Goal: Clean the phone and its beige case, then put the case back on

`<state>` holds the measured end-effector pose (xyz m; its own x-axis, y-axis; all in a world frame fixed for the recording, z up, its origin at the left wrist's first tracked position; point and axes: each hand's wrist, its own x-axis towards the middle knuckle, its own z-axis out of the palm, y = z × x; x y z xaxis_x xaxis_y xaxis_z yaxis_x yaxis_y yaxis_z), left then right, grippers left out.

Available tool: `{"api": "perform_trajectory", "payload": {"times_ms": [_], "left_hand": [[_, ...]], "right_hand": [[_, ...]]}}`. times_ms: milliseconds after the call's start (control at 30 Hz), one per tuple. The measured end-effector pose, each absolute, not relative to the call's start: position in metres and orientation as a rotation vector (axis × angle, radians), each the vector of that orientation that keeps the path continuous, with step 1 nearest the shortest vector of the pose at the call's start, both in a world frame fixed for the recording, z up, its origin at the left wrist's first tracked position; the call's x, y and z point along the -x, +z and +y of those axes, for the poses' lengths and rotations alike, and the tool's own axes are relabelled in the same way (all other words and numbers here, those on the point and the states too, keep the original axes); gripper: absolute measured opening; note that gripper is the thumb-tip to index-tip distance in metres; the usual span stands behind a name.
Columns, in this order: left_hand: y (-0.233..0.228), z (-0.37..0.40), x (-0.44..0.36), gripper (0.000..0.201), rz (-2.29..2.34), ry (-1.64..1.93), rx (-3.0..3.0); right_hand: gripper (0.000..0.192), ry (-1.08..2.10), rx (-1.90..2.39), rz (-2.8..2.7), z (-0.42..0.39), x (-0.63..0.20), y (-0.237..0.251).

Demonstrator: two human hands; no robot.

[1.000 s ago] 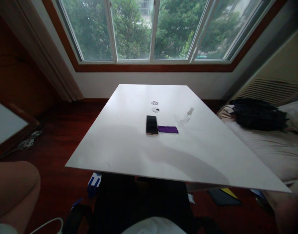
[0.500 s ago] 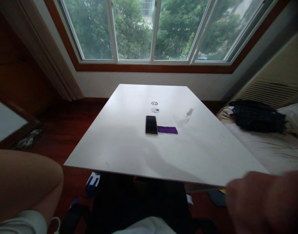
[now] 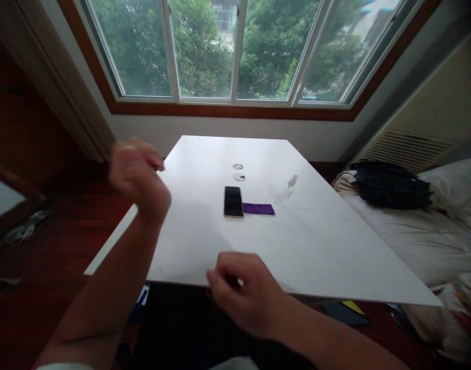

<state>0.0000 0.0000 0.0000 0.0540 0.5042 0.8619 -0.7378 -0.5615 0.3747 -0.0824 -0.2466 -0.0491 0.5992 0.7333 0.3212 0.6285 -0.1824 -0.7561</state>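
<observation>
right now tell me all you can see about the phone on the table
The phone is a slim dark slab with a black, unlit screen facing up and a thin pale, goldish edge. It lies flat near the middle of the white table, its long side running away from the viewer. A folded purple cloth lies right against its right edge, near the lower corner; whether they touch is unclear. Two small round discs sit just beyond its far end. Neither hand touches it.

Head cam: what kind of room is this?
Likely a bedroom or home room, not a workshop. A bed with a pillow and dark clothing stands right of a white table, and a wide window looks onto trees. A phone lies on the table.
</observation>
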Motion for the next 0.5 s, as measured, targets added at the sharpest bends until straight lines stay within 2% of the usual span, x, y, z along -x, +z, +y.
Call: {"api": "perform_trajectory", "payload": {"times_ms": [67, 233, 367, 500], "left_hand": [[-0.035, -0.005, -0.026, 0.041, -0.348, 1.517, -1.608], [-0.133, -0.003, -0.069, 0.035, -0.173, 1.046, -2.209], [-0.172, 0.004, -0.067, 0.035, -0.262, 0.914, -2.358], [-0.172, 0.002, -0.052, 0.031, -0.373, 0.847, -2.411]], "right_hand": [[0.04, -0.12, 2.051, -0.984, -0.247, 0.035, -0.084], [0.042, -0.615, 2.362, -0.972, -0.29, -0.095, -0.157], [0.041, -0.708, 2.336, -0.944, -0.324, -0.14, -0.179], [0.035, -0.617, 2.185, -0.535, -0.328, -0.137, -0.186]]}}
